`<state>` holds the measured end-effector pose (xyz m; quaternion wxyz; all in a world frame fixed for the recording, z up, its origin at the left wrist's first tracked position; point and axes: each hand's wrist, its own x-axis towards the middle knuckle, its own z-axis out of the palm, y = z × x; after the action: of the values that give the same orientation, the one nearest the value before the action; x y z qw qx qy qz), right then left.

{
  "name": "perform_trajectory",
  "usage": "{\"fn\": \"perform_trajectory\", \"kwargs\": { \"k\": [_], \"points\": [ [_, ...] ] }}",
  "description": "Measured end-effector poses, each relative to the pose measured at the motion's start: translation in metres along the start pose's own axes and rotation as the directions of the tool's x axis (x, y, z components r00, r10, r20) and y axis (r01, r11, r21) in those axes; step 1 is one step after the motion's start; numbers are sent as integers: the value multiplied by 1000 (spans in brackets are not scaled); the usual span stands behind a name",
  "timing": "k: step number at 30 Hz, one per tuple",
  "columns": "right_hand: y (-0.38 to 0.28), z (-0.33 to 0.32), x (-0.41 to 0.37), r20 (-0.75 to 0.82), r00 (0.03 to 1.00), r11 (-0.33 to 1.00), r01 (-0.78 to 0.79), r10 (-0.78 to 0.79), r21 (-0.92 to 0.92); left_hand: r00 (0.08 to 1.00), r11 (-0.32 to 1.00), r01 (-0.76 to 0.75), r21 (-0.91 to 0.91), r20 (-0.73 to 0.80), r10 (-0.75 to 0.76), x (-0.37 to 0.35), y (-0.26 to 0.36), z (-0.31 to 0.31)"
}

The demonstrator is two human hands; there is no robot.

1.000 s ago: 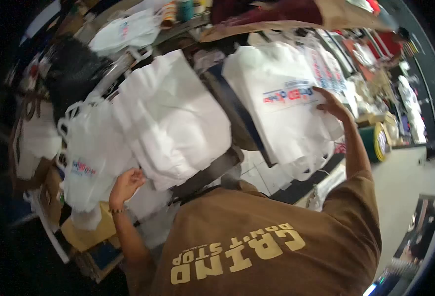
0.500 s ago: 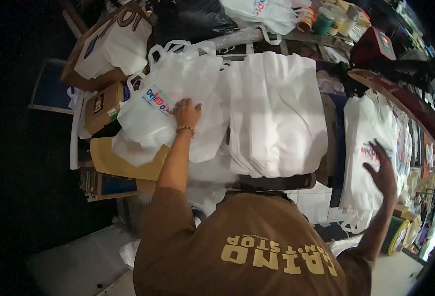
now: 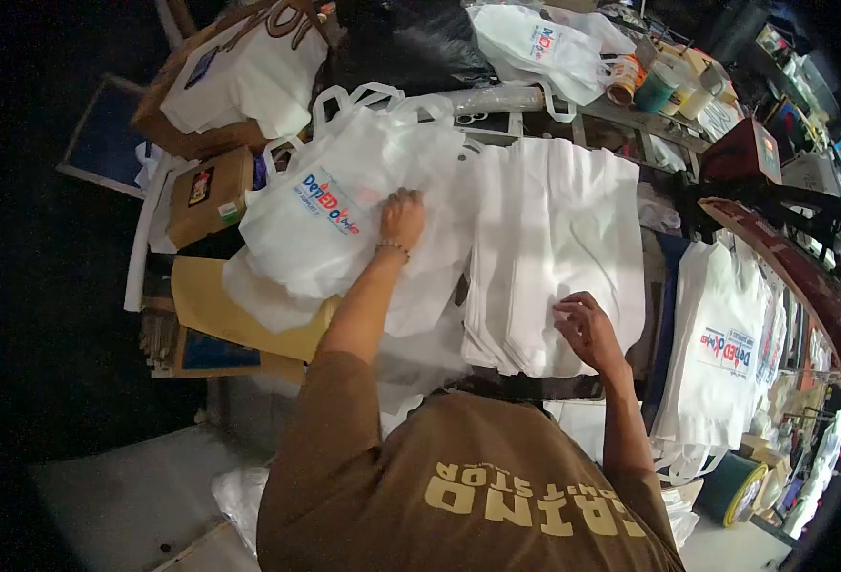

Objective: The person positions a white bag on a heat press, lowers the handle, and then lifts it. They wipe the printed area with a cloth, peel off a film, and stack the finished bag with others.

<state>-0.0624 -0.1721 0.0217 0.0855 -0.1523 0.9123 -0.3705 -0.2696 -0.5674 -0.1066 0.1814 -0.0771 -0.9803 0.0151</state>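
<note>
My left hand [image 3: 403, 219] rests on the right part of a pile of white handled bags, beside a bag with blue and red print [image 3: 330, 205]. Its fingers are curled close together; whatever lies under the fingertips is hidden. My right hand [image 3: 587, 332] is over the lower right part of a stack of plain white bags [image 3: 554, 229], fingers bent but apart, nothing between them. Another stack of printed white bags [image 3: 711, 343] lies farther right.
A red-edged press-like machine [image 3: 787, 276] stands at the right. A brown box [image 3: 211, 198] and a yellow-brown sheet [image 3: 239, 305] lie left. Behind are a black plastic bag [image 3: 411, 48], a clear roll [image 3: 496, 100] and several containers [image 3: 663, 86].
My right hand has moved left from the right-hand printed stack to the plain stack. The fingers of my left hand have drawn together. The whole view has shifted.
</note>
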Motion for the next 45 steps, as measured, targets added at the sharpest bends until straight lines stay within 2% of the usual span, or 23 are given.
{"fn": "perform_trajectory", "kwargs": {
  "k": [3, 4, 7, 9, 10, 12, 13, 15, 17, 21, 22, 23, 24, 25, 26, 27, 29, 33, 37, 39, 40, 42, 45],
  "points": [
    [2, -4, 0, -32, 998, 990, -57, 62, 132, 989, 968, 142, -206, 72, -130, 19, -10, -43],
    [-1, -8, -1, -22, 991, 968, -121, 129, 220, 980, 960, 194, -203, -7, -200, 29, -11, -66],
    [-1, -22, 2, 90, 936, 871, -351, 341, 344, 986, 886, -11, -463, -152, -67, 39, 22, -186],
    [13, -19, 8, -1, 939, 559, -203, 343, 804, 984, 751, -169, -639, -149, 95, 16, 66, -256],
    [21, -22, 11, -12, 925, 407, -155, 379, 900, 969, 642, -242, -727, -149, 196, -1, 86, -276],
    [33, -35, 19, 28, 888, 80, -73, 458, 994, 824, 472, -485, -736, -204, 528, -30, 114, -280],
    [53, -43, 13, 66, 959, -124, -33, 275, 992, 709, 382, -611, -693, -265, 653, -41, 128, -279],
    [77, -44, 0, -94, 965, -228, 152, 245, 962, 689, 318, -582, -748, -247, 681, -68, 149, -273],
    [71, -61, -10, 22, 990, -434, 41, 138, 900, 691, 341, -355, -871, 2, 723, -92, 157, -237],
    [58, -55, -46, 126, 942, -371, -2, 311, 929, 672, 327, -143, -934, 151, 725, -92, 146, -218],
    [55, -52, -52, 166, 917, -356, -28, 362, 934, 731, 279, -206, -938, 43, 681, -82, 145, -204],
    [54, -52, -57, 169, 915, -365, -26, 366, 931, 844, 408, -174, -896, 79, 531, -75, 151, -194],
    [53, -52, -61, 280, 824, -222, -193, 492, 956, 929, 527, -120, -841, 93, 359, -66, 160, -191],
    [55, -52, -66, 350, 703, -97, -373, 619, 923, 926, 531, -119, -839, 99, 364, -58, 167, -181],
    [80, -38, -72, 274, 781, -27, -314, 562, 949, 965, 643, -134, -754, 50, 259, -53, 174, -164],
    [76, -36, -76, 274, 779, -33, -310, 564, 950, 987, 742, -131, -657, -17, 159, -48, 180, -159],
    [67, -30, -84, 157, 737, 68, -265, 658, 962, 988, 744, -73, -665, 56, 146, -42, 181, -153],
    [59, -25, -88, 139, 822, 67, -211, 552, 975, 962, 661, 125, -740, 253, 102, -23, 185, -156],
    [58, -25, -98, 141, 812, 139, -263, 567, 955, 964, 582, 159, -797, 253, 84, -22, 191, -153],
    [50, -21, -101, 51, 818, 209, -205, 573, 956, 967, 709, -256, -657, -159, 201, -34, 201, -159],
    [50, -17, -101, 50, 817, 206, -204, 575, 957, 966, 708, -257, -658, -158, 204, -42, 206, -162],
    [52, -10, -100, -57, 803, 268, -131, 593, 954, 837, 564, -523, -638, -263, 480, -57, 215, -169],
    [50, -8, -101, -99, 810, 323, -116, 578, 939, 871, 563, -476, -676, -275, 407, -61, 218, -171]
  ]
}}
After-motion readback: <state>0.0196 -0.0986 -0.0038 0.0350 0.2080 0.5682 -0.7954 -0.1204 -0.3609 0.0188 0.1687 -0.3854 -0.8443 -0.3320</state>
